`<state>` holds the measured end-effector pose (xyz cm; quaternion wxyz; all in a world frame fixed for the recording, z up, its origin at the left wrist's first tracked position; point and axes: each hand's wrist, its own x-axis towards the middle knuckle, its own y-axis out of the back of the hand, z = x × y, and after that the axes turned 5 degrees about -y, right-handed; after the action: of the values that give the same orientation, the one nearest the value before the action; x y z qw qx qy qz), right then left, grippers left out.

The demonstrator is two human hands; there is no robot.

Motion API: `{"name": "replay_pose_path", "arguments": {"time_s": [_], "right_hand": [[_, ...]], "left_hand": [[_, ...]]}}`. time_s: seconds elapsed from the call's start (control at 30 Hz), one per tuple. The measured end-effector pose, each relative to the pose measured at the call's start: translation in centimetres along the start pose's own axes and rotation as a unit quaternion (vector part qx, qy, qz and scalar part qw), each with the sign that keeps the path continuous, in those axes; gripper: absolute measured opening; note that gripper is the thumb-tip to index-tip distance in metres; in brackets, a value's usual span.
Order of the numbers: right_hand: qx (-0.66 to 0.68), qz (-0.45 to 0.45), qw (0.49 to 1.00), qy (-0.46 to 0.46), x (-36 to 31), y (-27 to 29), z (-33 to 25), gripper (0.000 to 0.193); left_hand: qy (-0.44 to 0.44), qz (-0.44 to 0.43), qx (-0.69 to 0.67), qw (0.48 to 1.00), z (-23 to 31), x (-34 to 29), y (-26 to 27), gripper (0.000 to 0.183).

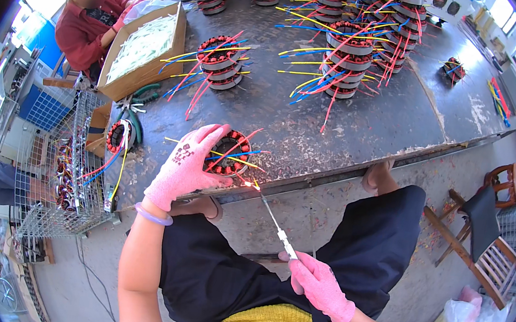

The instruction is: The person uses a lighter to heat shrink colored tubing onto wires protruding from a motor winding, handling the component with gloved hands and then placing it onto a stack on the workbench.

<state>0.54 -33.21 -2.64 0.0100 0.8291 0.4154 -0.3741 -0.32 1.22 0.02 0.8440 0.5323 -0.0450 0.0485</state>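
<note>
My left hand (187, 166), in a pink glove with a purple bangle at the wrist, grips a motor stator (230, 165) at the table's front edge. The stator is a ring with red-and-black windings and red, blue and yellow lead wires. My right hand (322, 287), also pink-gloved, is closed around the white handle of a thin metal-stemmed torch (272, 217). A small orange flame (250, 185) burns at its tip, just beside the stator's lower right rim and close to a red wire.
Stacked stators (348, 60) stand along the dark metal table (271, 48), with a shorter stack (220, 61) nearer. Another stator (119, 137) and green-handled pliers (135, 118) lie at left, by a wire basket (45, 181). Across from me sits a person (89, 21) behind a cardboard box (147, 46).
</note>
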Motion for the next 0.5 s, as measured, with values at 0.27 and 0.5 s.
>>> {"name": "replay_pose_path", "arguments": {"time_s": [0.27, 0.5], "right_hand": [[-0.029, 0.006, 1.0, 0.012, 0.07, 0.23, 0.23, 0.037], [-0.023, 0.003, 1.0, 0.01, 0.1, 0.19, 0.21, 0.037]], "left_hand": [[0.011, -0.008, -0.005, 1.0, 0.2, 0.09, 0.03, 0.1], [0.01, -0.007, -0.003, 1.0, 0.0, 0.05, -0.08, 0.102]]}}
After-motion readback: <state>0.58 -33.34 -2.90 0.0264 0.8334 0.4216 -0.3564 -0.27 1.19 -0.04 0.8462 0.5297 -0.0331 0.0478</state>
